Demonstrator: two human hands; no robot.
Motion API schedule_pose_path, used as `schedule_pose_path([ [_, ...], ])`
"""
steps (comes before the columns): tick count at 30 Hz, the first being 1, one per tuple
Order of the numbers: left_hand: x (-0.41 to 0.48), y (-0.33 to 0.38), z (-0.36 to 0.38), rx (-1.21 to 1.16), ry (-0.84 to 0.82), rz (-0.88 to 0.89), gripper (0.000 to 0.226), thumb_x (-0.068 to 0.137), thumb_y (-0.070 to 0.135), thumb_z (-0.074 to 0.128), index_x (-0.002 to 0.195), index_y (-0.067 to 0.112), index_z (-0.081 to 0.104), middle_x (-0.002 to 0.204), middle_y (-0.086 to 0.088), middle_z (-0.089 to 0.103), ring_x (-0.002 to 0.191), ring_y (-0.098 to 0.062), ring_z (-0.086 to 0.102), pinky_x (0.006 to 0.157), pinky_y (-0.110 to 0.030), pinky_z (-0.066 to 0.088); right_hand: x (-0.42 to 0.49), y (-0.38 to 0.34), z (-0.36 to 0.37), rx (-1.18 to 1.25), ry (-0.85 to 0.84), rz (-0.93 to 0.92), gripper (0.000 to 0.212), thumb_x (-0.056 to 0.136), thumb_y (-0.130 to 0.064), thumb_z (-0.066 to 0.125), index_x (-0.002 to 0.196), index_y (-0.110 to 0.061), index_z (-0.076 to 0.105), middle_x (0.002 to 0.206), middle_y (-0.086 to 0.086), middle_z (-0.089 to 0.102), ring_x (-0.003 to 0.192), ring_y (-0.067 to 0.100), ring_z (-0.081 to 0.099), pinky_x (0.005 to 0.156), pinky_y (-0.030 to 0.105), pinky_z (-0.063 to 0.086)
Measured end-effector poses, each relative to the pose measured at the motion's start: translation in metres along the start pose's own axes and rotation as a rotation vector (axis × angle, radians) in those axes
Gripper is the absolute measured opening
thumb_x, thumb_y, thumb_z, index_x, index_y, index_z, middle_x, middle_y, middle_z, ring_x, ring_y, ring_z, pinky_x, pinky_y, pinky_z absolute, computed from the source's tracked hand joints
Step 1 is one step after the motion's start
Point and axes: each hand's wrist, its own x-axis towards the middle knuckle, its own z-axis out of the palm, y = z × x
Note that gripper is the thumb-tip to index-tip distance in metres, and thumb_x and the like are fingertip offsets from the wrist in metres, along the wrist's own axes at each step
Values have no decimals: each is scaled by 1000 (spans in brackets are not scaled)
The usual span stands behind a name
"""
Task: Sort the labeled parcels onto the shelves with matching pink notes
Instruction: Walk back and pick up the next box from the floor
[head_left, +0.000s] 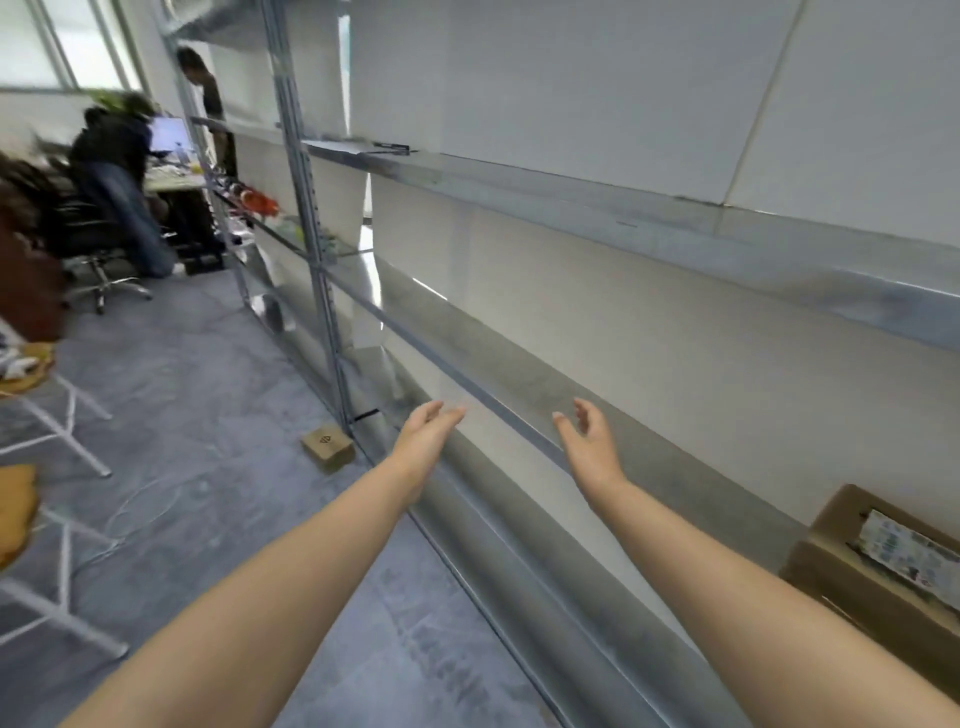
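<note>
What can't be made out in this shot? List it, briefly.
Head view only:
- Pink notes: none visible on the metal shelves.
- Large cardboard box: cut off by the right edge; its label is too blurred to read.
- Small box on the floor: its marking is too small to read.
- Left hand and right hand: open, holding nothing.

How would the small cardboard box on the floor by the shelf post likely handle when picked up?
The small cardboard box looks stiff and flat-sided, so it should not roll or tip. It is probably light, an easy one-hand lift. Both the left hand and the right hand are empty.
</note>
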Motion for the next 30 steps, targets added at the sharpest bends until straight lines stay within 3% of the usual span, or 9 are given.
schedule_pose_path([
  [7,29,12,-119,-31,212,-17,57,89,41,56,140,21,40,143,0,44,127,-18,45,99,-29,38,15,-35,129,-3,-188,-41,51,93,-23,53,140,-10,40,148,5,42,136,19,39,109,29,30],
  [10,38,18,-163,-51,271,-13,53,92,35,54,140,16,40,136,-1,47,113,-17,50,82,-21,39,21,-52,181,6,-271,-56,50,93,-24,54,139,-11,41,145,4,45,133,19,42,103,27,33],
  [12,48,19,-192,-61,312,-14,54,92,35,55,141,16,40,144,-2,44,127,-20,44,90,-24,32,25,-62,214,26,-307,-64,50,92,-26,55,138,-12,41,143,5,46,130,18,44,101,27,34],
  [16,61,18,-249,-54,368,4,58,90,39,55,142,19,38,149,-2,39,135,-20,37,98,-30,30,34,-80,273,54,-388,-84,52,93,-28,55,140,-13,40,144,7,46,130,21,45,109,36,37],
  [30,113,14,-359,-85,573,-36,59,89,41,56,141,19,38,148,-3,38,136,-22,36,105,-38,30,75,-108,426,74,-611,-60,50,94,-26,53,140,-11,39,148,9,42,134,23,42,109,34,34],
])
